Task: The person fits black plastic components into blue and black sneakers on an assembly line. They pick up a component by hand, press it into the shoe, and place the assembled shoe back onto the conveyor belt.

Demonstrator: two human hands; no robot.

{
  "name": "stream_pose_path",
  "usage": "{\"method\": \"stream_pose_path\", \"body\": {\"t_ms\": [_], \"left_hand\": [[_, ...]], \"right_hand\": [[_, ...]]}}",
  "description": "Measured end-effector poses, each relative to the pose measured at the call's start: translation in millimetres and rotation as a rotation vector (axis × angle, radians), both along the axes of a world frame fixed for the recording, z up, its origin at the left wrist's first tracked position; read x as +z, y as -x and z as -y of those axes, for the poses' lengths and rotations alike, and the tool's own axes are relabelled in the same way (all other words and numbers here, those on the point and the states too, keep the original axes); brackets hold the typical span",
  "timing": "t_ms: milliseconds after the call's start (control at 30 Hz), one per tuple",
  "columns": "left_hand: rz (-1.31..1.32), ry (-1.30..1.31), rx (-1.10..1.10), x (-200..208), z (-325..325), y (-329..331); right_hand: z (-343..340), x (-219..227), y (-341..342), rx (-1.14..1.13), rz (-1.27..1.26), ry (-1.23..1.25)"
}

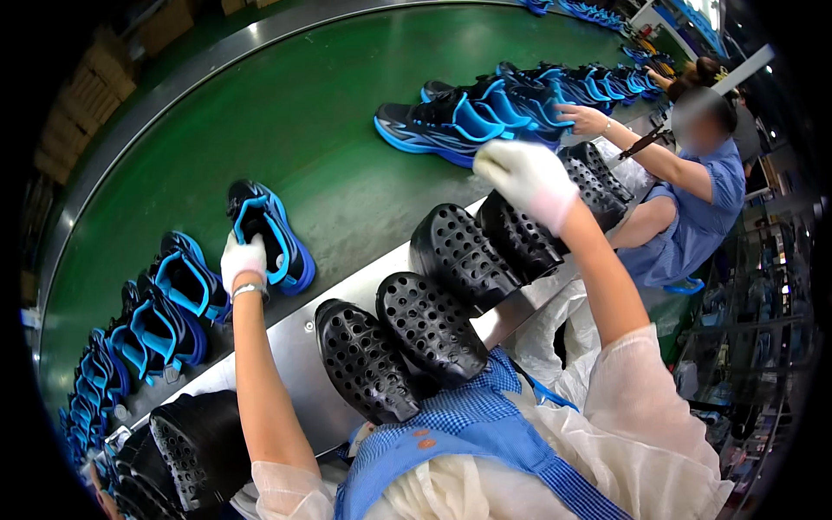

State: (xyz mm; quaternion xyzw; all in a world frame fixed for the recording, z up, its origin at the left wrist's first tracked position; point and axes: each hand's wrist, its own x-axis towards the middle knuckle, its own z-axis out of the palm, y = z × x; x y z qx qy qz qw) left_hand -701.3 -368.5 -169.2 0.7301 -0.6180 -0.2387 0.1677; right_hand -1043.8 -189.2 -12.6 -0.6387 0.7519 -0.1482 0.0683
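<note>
My left hand (243, 260), in a white glove, grips a black sneaker (290, 251) with blue lining and a blue sole at its ankle opening, the fingers partly inside. The sneaker sits on the green belt (321, 69). My right hand (530, 184), also gloved in white, is raised over the black perforated shoe-shaped pieces (455, 251) at the belt's near edge. It is closest to the front sneaker (425, 130) of the row on the right. Motion blurs its fingers, and I cannot see whether they touch that sneaker.
A metal ledge (290, 347) runs along the belt's near side. More black and blue sneakers (186, 286) line the belt on the left. On the right, a co-worker (685, 199) in blue has a hand (585, 119) at the sneaker row. Dark perforated pieces (195, 442) stand at lower left.
</note>
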Motion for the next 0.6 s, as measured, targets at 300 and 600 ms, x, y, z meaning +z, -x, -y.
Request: {"method": "stream_pose_path", "body": {"t_ms": [300, 600], "left_hand": [[-0.301, -0.035, 0.106, -56.4, -3.0, -16.6], [-0.275, 0.022, 0.128, -53.6, -5.2, -8.3]], "right_hand": [[112.3, -45.4, 110.6, -0.357, -0.37, -0.395], [142.8, -90.2, 93.6, -0.292, -0.108, -0.499]]}}
